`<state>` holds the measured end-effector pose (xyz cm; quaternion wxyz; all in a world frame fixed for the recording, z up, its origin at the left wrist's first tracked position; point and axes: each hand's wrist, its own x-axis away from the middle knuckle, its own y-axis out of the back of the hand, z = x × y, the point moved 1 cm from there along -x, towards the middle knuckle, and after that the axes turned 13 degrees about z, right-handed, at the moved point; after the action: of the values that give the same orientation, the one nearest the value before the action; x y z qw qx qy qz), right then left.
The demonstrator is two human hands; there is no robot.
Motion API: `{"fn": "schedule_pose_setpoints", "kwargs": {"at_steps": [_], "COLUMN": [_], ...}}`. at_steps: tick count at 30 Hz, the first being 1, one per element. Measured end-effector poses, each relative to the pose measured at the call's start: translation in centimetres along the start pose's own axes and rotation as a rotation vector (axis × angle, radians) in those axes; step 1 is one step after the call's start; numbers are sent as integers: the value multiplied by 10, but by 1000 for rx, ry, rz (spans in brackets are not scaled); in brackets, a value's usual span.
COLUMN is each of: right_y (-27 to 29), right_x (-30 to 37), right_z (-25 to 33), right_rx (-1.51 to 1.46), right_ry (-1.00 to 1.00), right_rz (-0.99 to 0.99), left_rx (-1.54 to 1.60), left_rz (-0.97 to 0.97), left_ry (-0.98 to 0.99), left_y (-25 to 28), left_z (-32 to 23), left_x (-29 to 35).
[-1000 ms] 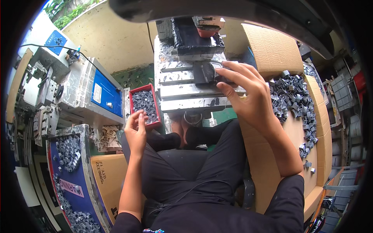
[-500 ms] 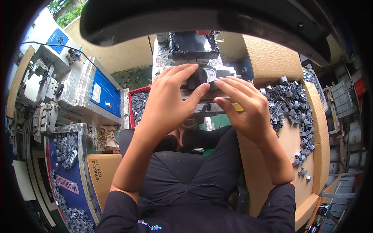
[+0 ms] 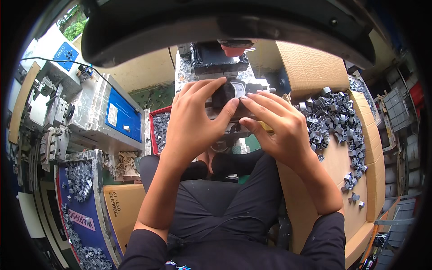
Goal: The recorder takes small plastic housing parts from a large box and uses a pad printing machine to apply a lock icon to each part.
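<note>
A small grey curved plastic piece (image 3: 239, 89) with a pale face sits on a dark fixture (image 3: 221, 95) at the front of a bench-top machine. My left hand (image 3: 193, 114) is open around the fixture's left side, its index fingertip at the far edge and its thumb beside the piece's near end. From the right, my right hand (image 3: 280, 123) reaches in with fingers extended and thumb apart. Its fingertips are at the piece's right edge; whether they press on it I cannot tell. Above and behind hangs a salmon-coloured pad (image 3: 234, 51), over a black-rimmed tray (image 3: 217, 60).
A large cardboard box (image 3: 371, 153) with many loose grey pieces (image 3: 330, 114) stands at my right. On the left are a red bin (image 3: 153, 130) of similar pieces, a blue panel (image 3: 85, 209) with more pieces, and a grey machine cabinet (image 3: 96, 101). A dark curved edge crosses the top.
More of the salmon-coloured pad now shows above the tray. The whole view has shifted slightly. My hands stay around the grey piece, with the right one a little farther left.
</note>
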<state>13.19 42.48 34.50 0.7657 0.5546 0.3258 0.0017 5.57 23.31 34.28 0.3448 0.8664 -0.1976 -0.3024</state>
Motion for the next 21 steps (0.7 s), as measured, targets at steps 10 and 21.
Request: {"fn": "schedule_pose_setpoints", "kwargs": {"at_steps": [10,21], "right_y": [2,3], "right_x": [-8,-9], "right_z": [9,20], "right_rx": [35,-25], "right_ry": [-68,-133], "right_rz": [32,135], "left_rx": [35,64], "left_rz": [-120,-147], "left_ry": [-71,-39], "left_y": [-5,-8], "left_z": [11,15], "left_x": [0,7]}}
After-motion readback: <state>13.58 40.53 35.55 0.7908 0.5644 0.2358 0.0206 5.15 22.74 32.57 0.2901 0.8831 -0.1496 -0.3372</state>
